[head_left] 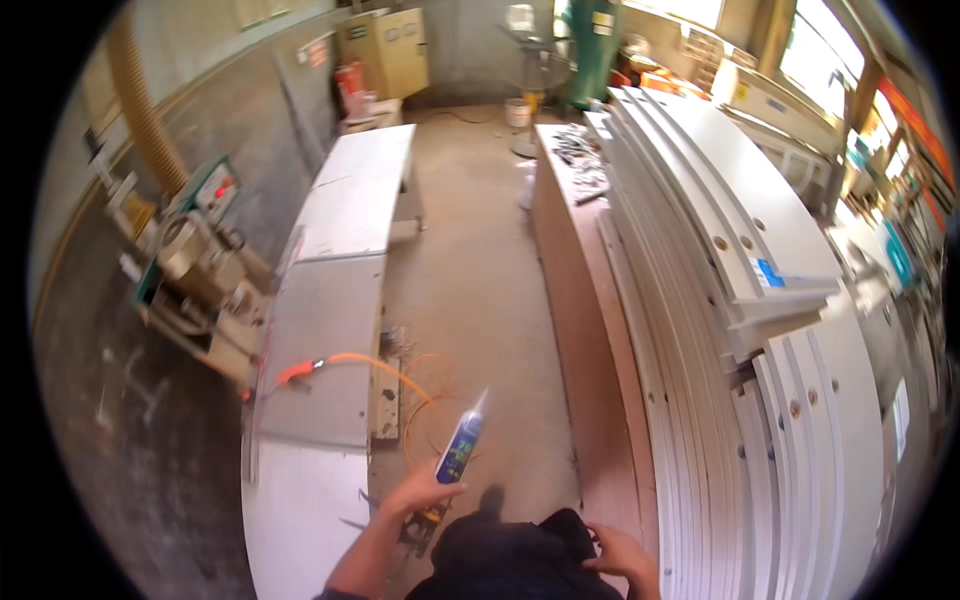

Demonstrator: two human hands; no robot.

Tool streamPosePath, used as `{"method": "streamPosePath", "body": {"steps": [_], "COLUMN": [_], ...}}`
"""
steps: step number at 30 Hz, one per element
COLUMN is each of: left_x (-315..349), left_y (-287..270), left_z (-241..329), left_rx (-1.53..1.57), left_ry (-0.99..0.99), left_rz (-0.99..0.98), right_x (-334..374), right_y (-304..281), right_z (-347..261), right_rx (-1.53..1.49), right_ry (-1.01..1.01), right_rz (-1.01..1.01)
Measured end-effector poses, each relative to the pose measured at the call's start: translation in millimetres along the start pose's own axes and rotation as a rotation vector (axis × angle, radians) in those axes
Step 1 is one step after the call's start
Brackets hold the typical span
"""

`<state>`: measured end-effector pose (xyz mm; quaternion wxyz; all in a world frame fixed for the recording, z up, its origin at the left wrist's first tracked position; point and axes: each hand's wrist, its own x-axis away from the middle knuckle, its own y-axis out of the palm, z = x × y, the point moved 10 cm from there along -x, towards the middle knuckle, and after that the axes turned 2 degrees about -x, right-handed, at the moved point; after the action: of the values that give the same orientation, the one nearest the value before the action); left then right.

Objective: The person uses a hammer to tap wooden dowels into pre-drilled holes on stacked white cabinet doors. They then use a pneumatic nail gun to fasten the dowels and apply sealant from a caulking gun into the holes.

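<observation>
My left hand (418,492) is closed around a blue-and-white sealant cartridge (459,447), its pale tapered nozzle pointing up and away from me. Below that hand, dark parts with a bit of yellow (428,518) show; whether they belong to a caulking gun is hard to make out. On the right, my right hand (622,553) has its fingers bent against a piece of dark cloth (567,532) beside my dark clothing. Part of its grip is hidden.
A long low bench (330,300) runs along the left, with an orange air blow gun (300,371) and hose on it. To the right, white panels (690,330) are stacked by a brown-sided bench (580,290) bearing small metal parts (580,160). Concrete floor (480,270) lies between.
</observation>
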<state>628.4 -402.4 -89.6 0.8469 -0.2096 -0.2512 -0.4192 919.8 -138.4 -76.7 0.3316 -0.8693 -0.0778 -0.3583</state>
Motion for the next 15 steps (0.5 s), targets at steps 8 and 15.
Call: {"method": "streamPosePath", "body": {"steps": [8, 15], "left_x": [-124.3, -270.5], "left_y": [4.3, -40.0], "left_z": [19.7, 105.1], "left_rx": [0.083, 0.001], "left_ry": [-0.026, -0.025], "left_rz": [-0.101, -0.069], "right_x": [-119.4, -248.5], "right_y": [-119.0, -267.9], "right_z": [-70.0, -109.2], "right_rx": [0.026, -0.089], "right_ry": [-0.162, -0.265], "right_rz": [0.072, 0.116]}}
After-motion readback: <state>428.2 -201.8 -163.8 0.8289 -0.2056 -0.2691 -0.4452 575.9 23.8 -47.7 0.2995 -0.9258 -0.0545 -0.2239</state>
